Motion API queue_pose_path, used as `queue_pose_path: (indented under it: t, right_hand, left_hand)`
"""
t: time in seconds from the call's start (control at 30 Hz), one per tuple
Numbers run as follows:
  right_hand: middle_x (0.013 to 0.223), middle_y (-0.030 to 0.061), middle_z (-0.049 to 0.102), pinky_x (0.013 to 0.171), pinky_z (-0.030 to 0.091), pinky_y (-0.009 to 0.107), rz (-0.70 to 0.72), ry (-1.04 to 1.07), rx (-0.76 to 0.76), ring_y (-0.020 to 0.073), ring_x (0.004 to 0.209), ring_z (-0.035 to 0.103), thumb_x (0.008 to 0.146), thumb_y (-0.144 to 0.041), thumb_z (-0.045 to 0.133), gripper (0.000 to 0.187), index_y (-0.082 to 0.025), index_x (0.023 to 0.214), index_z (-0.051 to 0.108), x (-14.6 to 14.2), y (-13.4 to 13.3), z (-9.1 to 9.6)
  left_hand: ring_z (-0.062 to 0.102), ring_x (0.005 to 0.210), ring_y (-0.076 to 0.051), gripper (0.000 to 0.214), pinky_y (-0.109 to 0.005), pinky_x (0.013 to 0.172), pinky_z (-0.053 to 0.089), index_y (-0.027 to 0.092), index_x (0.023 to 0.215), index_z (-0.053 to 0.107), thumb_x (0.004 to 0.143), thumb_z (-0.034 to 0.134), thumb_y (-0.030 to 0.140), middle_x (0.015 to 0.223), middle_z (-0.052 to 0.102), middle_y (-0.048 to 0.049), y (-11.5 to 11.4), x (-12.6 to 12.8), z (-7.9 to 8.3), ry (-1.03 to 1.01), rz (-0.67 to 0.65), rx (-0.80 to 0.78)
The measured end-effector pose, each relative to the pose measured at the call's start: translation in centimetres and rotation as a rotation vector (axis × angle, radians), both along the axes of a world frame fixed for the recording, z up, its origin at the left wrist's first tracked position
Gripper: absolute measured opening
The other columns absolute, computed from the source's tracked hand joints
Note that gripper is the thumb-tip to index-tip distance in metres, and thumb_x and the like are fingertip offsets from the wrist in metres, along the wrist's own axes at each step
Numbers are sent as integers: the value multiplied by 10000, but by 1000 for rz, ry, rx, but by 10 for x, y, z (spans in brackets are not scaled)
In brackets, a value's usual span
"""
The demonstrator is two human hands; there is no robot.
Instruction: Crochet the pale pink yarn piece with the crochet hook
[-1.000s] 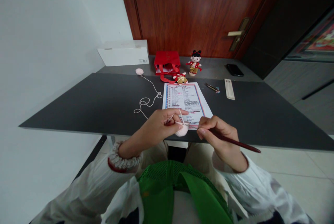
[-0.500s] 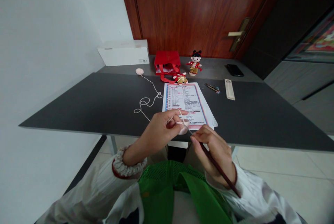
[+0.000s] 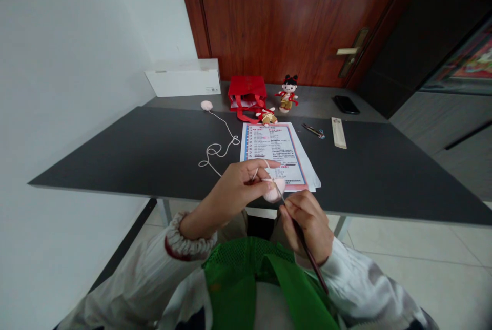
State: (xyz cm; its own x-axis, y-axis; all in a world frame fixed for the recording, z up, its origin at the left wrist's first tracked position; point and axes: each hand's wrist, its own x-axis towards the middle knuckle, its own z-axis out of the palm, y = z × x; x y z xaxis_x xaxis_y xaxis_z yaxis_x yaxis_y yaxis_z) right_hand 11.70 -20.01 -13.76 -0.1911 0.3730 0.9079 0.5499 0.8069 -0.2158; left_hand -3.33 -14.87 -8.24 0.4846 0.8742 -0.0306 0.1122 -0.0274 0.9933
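Pinched in my left hand point(image 3: 242, 181) is a small pale pink crochet piece point(image 3: 273, 191), cup-shaped. A strand of yarn loops over my raised left index finger. My right hand point(image 3: 309, 222) is closed around a crochet hook point(image 3: 310, 258) with a dark brown handle. The hook's thin metal tip meets the crochet piece at its upper edge. From my left hand the yarn point(image 3: 215, 150) runs in loose curls over the table to a small pale pink yarn ball point(image 3: 206, 105). Printed pattern sheets point(image 3: 274, 150) lie just beyond my hands.
On the dark table point(image 3: 172, 150) stand a white box point(image 3: 184, 81), a red gift bag point(image 3: 247, 91) and an upright crochet doll point(image 3: 288, 94). A smaller doll piece point(image 3: 266, 116) lies by the bag. Small scissors point(image 3: 313, 130), a beige flat packet point(image 3: 339, 133) and a black phone point(image 3: 346, 104) lie to the right.
My right hand has turned and shifted slightly left, and the hook's handle now points more steeply down. The crochet piece has tilted, showing more of its rounded side.
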Motion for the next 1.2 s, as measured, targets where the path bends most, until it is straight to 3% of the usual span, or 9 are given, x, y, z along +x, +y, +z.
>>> queue_pose_path:
  t: [0.07, 0.27, 0.47, 0.57, 0.73, 0.9, 1.0, 1.1, 1.2]
  right_hand:
    - [718, 38, 542, 519, 443, 275, 13, 17, -7, 159, 619, 479, 820, 49, 491, 286, -183, 987, 478, 1, 0, 0]
    - [723, 45, 555, 520, 446, 280, -26, 1, -9, 165, 631, 486, 816, 40, 496, 262, -192, 939, 493, 1, 0, -2]
    - [728, 21, 544, 552, 439, 283, 92, 112, -84, 151, 645, 490, 810, 32, 505, 270, -211, 928, 505, 5, 3, -9]
    - [759, 12, 559, 608, 439, 301, 217, 296, -204, 151, 689, 508, 817, -8, 538, 258, -231, 948, 538, 4, 5, -19]
    - [672, -25, 508, 549, 388, 260, 532, 920, -527, 123, 611, 470, 859, -191, 596, 65, -235, 822, 567, -5, 10, -21]
    - [618, -45, 471, 450, 306, 188, 779, 1216, -930, 89, 521, 372, 781, -279, 698, 192, -216, 710, 531, -1, 14, -9]
    - [608, -50, 476, 442, 297, 171, 853, 1239, -992, 75, 508, 358, 756, -255, 717, 208, -205, 687, 527, 4, 16, -7]
    - [581, -51, 476, 444, 304, 180, 877, 1141, -947, 83, 507, 390, 777, -229, 690, 184, -208, 685, 532, 9, 19, -6]
    - [570, -49, 500, 459, 330, 207, 853, 989, -892, 98, 507, 430, 801, -224, 668, 156, -212, 712, 540, 17, 24, -5]
  left_hand:
    - [614, 701, -136, 365, -276, 713, 444, 126, 1098, 628, 735, 624, 157, 699, 647, 10, 0, 0, 0, -58, -20, -61]
    - [601, 682, -116, 371, -258, 699, 427, 129, 1089, 643, 718, 644, 147, 701, 638, 19, 1, 1, -1, -131, -40, -122]
    - [597, 709, -136, 394, -290, 721, 429, 143, 1108, 653, 715, 660, 179, 721, 633, 5, 3, 0, -5, -93, -65, -116]
    - [594, 713, -138, 388, -296, 735, 430, 150, 1098, 658, 711, 670, 172, 702, 616, 13, 3, 0, -5, -98, -83, -154]
    - [575, 685, -114, 400, -256, 699, 412, 146, 1108, 647, 710, 691, 159, 705, 613, 23, 3, -1, -5, -176, -115, -236]
    - [567, 682, -100, 249, -247, 718, 409, 150, 980, 683, 731, 685, 151, 728, 624, 21, 5, -5, -5, -221, -163, -236]
    - [561, 683, -93, 162, -260, 778, 414, 150, 893, 689, 734, 668, 130, 725, 624, 26, 6, -7, -4, -227, -192, -214]
    - [577, 707, -109, 199, -290, 822, 417, 159, 924, 680, 726, 668, 139, 713, 630, 27, 7, -8, -4, -191, -203, -194]
    - [601, 784, -148, 77, -328, 866, 417, 146, 791, 665, 715, 668, 160, 727, 648, -1, 9, -9, -3, -109, -206, -109]
